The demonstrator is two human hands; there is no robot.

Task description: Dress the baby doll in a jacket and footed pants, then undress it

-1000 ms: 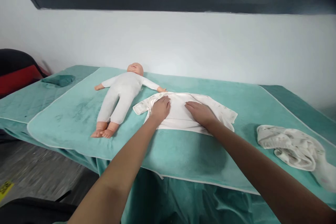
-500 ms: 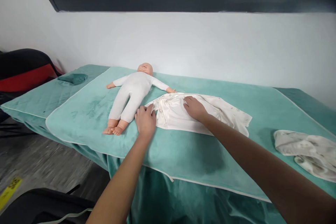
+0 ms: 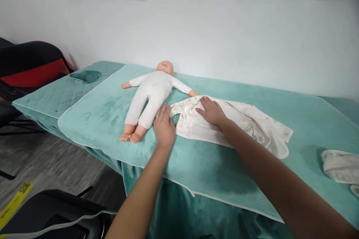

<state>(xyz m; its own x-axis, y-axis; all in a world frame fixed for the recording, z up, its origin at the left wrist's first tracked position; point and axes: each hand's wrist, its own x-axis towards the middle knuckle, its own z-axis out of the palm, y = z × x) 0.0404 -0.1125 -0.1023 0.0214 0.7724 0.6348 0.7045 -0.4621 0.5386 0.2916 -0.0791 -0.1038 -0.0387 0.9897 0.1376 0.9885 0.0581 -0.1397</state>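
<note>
There are two garments: one shirt [image 3: 241,114], spread out at the centre and right of the frame, and one crumpled bundle [image 3: 340,165], cut off by the right edge. One doll [image 3: 155,86] in a white suit lies on its back left of centre, head toward the wall [image 3: 224,44], arms spread, feet nearest the viewer. One green bed [image 3: 213,168] carries all three. One black-and-red chair [image 3: 36,71] shows at upper left, and one yellow strip [image 3: 15,203] lies on the floor [image 3: 70,168] at lower left.

The shirt lies under the right hand and just to the right of the left hand, its near sleeve reaching toward the left fingertips. Its upper edge comes up close to one of the doll's hands; whether they touch cannot be told.

The left hand [image 3: 165,127] rests palm down between the doll's leg and the shirt, fingers extended and close together, grasping nothing visible; contact with the sleeve is unclear. The right hand [image 3: 211,111] lies flat on the upper left part of the shirt, fingers outstretched, thumb slightly apart, pressing on the fabric without gripping it.
</note>
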